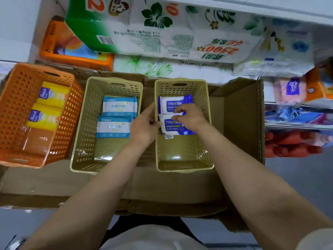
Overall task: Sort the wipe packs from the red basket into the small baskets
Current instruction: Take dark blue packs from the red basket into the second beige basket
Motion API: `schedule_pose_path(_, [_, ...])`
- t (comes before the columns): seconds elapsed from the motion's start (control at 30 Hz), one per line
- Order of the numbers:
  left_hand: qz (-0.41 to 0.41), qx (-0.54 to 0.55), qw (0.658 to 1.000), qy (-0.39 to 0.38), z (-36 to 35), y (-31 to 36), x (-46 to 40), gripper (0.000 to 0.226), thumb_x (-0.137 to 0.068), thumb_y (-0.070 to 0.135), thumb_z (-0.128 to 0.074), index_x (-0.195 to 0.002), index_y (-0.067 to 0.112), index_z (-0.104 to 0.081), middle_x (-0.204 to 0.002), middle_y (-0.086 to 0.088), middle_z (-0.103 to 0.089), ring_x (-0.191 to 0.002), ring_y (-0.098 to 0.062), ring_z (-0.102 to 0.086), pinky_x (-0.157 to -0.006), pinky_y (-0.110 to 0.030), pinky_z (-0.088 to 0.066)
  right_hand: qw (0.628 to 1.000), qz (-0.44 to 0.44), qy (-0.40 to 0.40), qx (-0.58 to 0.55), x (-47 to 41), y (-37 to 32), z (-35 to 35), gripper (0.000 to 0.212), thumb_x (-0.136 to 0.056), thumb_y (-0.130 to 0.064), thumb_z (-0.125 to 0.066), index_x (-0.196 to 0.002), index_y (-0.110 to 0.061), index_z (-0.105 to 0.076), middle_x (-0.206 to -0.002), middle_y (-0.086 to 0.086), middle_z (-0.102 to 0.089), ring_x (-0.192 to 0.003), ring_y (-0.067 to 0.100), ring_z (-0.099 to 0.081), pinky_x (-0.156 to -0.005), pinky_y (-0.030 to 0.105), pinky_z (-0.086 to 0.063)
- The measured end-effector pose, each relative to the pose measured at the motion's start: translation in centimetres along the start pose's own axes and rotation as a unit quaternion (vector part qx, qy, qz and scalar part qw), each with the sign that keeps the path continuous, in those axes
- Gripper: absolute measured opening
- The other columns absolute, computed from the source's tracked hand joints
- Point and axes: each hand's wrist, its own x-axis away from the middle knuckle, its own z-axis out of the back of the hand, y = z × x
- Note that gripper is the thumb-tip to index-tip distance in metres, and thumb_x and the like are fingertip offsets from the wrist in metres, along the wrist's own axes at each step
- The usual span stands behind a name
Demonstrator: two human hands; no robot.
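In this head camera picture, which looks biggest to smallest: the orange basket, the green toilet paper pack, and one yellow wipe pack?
1. Green toilet paper pack, though it runs out of frame.
2. Orange basket.
3. Yellow wipe pack, clearly smallest, lying inside the orange basket.

Both bare forearms reach forward, converging toward the far middle. The left hand (pixel 144 126) has its fingers curled in a grip, thumb raised; the right hand (pixel 189 117) pinches with curled fingers, knuckles up.
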Motion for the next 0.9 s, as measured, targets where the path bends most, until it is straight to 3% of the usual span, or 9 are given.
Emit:
schedule_pose_path(0.1, [0.005, 0.0, 1.0, -0.021, 0.6, -0.2, -0.8, 0.068, -0.088, 0.024, -0.07, -0.144, 0.047, -0.038, -0.096, 0.01, -0.06, -0.08, 0.002, -0.053, -0.072, -0.019, -0.041, 0.998, -0.009, 0.009, 0.057, -0.3, 0.8, -1.1, 0.028, -0.085, -0.026, -0.076, -0.11, -0.015, -0.072, -0.117, 0.004, -0.069, -0.108, 0.021, -0.063, -0.089, 0.025, -0.047])
schedule_pose_path(0.2, [0.005, -0.004, 1.0, -0.026, 1.1, 0.0, -1.6, 0.067, -0.088, 0.025, -0.07, -0.143, 0.047, -0.04, -0.103, 0.002, -0.066, -0.093, -0.01, -0.06, -0.081, -0.024, -0.042, 0.995, 0.002, 0.002, 0.102, -0.6, 1.2, -1.5, 0.029, -0.088, -0.028, -0.073, -0.114, -0.017, -0.071, -0.121, 0.005, -0.067, -0.11, 0.022, -0.062, -0.094, 0.032, -0.05])
schedule_pose_path(0.4, [0.019, 0.046, 0.998, -0.044, 1.3, 0.4, -1.5, 0.068, -0.089, 0.018, -0.069, -0.145, 0.044, -0.04, -0.1, -0.004, -0.067, -0.096, -0.018, -0.064, -0.09, -0.045, -0.056, 0.988, 0.024, 0.015, 0.15, -1.0, 0.6, -1.4, 0.027, -0.091, -0.023, -0.069, -0.118, -0.017, -0.068, -0.121, 0.008, -0.067, -0.109, 0.025, -0.062, -0.093, 0.033, -0.051])
schedule_pose_path(0.57, [0.024, 0.062, 0.997, -0.047, 1.3, 0.6, -1.3, 0.067, -0.09, 0.017, -0.068, -0.145, 0.044, -0.039, -0.104, -0.006, -0.067, -0.1, -0.018, -0.065, -0.088, -0.045, -0.057, 0.981, 0.018, 0.029, 0.191, -0.9, 0.4, -1.6, 0.02, -0.09, -0.024, -0.069, -0.106, -0.015, -0.063, -0.111, 0.009, -0.068, -0.102, 0.025, -0.063, -0.082, 0.032, -0.051])
schedule_pose_path(0.9, [0.041, 0.065, 0.996, -0.035, 0.9, -0.2, -1.0, 0.068, -0.089, 0.017, -0.07, -0.143, 0.046, -0.039, -0.096, 0.006, -0.06, -0.096, -0.012, -0.062, -0.084, -0.041, -0.059, 0.958, 0.015, 0.047, 0.284, -0.2, -0.2, -2.5, 0.024, -0.093, -0.028, -0.064, -0.114, -0.015, -0.064, -0.114, 0.008, -0.067, -0.114, 0.026, -0.055, -0.09, 0.037, -0.052])
